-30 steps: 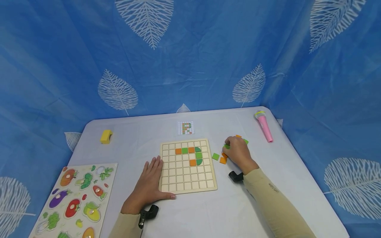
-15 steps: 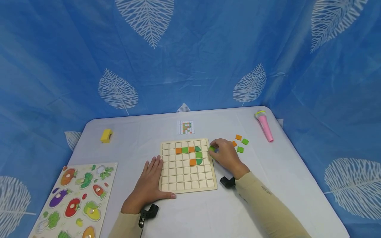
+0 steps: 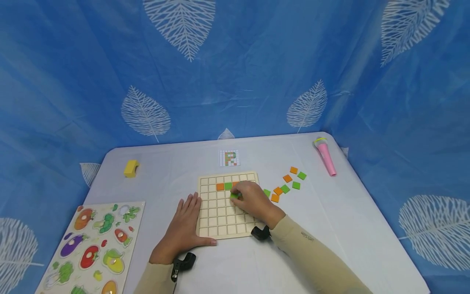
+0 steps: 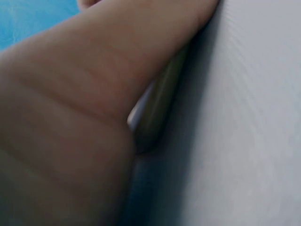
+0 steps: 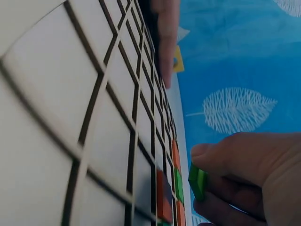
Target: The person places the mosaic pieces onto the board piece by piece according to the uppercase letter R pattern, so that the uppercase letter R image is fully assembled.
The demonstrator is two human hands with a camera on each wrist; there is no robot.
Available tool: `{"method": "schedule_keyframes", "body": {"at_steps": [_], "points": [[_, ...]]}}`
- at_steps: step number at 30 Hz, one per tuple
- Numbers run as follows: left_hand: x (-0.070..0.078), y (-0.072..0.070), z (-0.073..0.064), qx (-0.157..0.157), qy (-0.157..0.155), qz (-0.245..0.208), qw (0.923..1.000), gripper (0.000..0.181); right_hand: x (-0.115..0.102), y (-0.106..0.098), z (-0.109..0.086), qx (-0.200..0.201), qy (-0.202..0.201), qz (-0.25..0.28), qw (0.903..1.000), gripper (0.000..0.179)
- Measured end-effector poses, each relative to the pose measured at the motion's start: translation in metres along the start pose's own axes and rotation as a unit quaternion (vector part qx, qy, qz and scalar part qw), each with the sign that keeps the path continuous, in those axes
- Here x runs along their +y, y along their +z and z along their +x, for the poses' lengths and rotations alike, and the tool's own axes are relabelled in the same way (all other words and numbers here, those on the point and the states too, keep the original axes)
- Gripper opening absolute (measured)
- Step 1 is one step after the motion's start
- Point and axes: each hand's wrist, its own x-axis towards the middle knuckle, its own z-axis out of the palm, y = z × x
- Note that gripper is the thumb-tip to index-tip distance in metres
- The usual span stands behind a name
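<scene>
A wooden grid board [image 3: 221,222] lies on the white table, with orange and green tiles set in its upper rows. My right hand [image 3: 256,203] is over the board, pinching a green square tile [image 3: 233,196] between thumb and fingers. In the right wrist view that green tile [image 5: 197,182] is tilted, apart from the grid, near an orange tile [image 5: 163,197] in a cell. The hand hides the tiles at the right of the pattern. My left hand [image 3: 183,228] rests with spread fingers at the board's left edge, thumb along the near edge.
Several loose orange and green tiles [image 3: 296,185] lie right of the board. A printed pattern card [image 3: 229,158] is behind it. Further off are a pink toy microphone [image 3: 327,158] and a yellow block [image 3: 130,168]. A vegetable puzzle board [image 3: 93,241] occupies the left front.
My right hand has moved left from the loose tiles, past the board's right edge, to over the grid, bringing the green tile along. My left hand has stayed in place.
</scene>
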Motion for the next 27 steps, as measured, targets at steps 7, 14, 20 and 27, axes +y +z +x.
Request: {"method": "schedule_keyframes", "body": {"at_steps": [7,14,20,27], "points": [[-0.002,0.001,-0.001,0.000,0.004,-0.005,1.0000,0.153,-0.011,0.010,0.008,-0.040,-0.014,-0.022,0.9989,0.016],[-0.003,-0.001,-0.001,-0.004,0.003,-0.006,1.0000,0.154,-0.010,0.013,0.007,-0.063,-0.007,-0.031,0.9975,0.017],[-0.002,-0.002,0.000,-0.012,-0.001,-0.002,0.9999,0.155,-0.007,0.011,0.005,-0.061,0.006,0.005,0.9981,0.015],[-0.002,0.000,0.000,-0.010,0.002,-0.003,0.9999,0.155,-0.003,0.009,0.003,-0.065,0.034,0.025,0.9970,0.020]]}}
